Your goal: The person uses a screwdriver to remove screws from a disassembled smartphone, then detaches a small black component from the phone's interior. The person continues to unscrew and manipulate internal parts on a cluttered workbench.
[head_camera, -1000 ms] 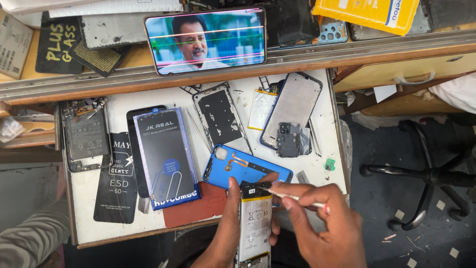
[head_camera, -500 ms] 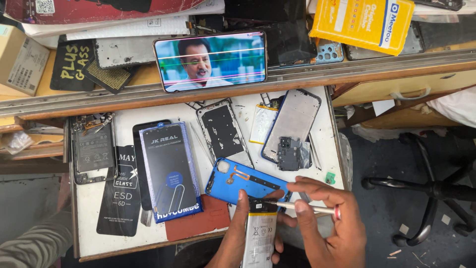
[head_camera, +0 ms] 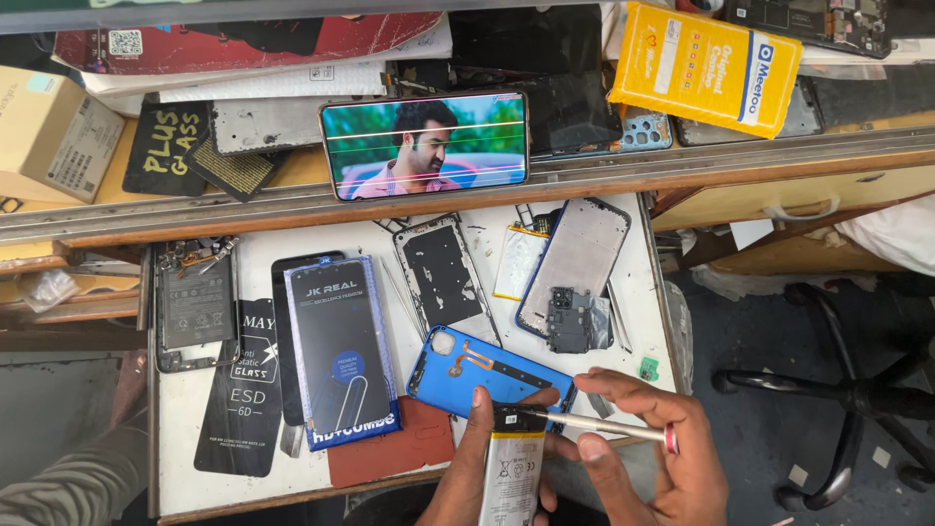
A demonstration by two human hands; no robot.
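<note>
A flat white-and-black rectangular phone battery (head_camera: pixel 511 477) is held in the left hand (head_camera: pixel 467 477), which is closed about its left edge at the near rim of the white table (head_camera: pixel 195 458), thumb laid up its side. The right hand (head_camera: pixel 657 458) is closed on a slim metal tweezer with a red rear band (head_camera: pixel 594 423), gripped between thumb and forefinger; its tip rests at the black top edge of the battery. It is judged that the soft cell could be pierced or dented if the metal tip were pressed or slipped along that edge, and that its connector strip could be torn by a sideways pull; a short could also be caused by steel bridging the contacts. The battery overhangs the table rim and could be dropped if the grip loosened. The long axis of the battery runs near to far, its black connector end pointing away from the person, tilted slightly right. Just beyond lies a blue plastic phone back cover (head_camera: pixel 487 375), touching the battery's far end. Farther off lie a grey phone frame (head_camera: pixel 575 273) and a boxed screen protector (head_camera: pixel 341 346). A lit phone playing video (head_camera: pixel 426 144) leans on the wooden ledge behind.
</note>
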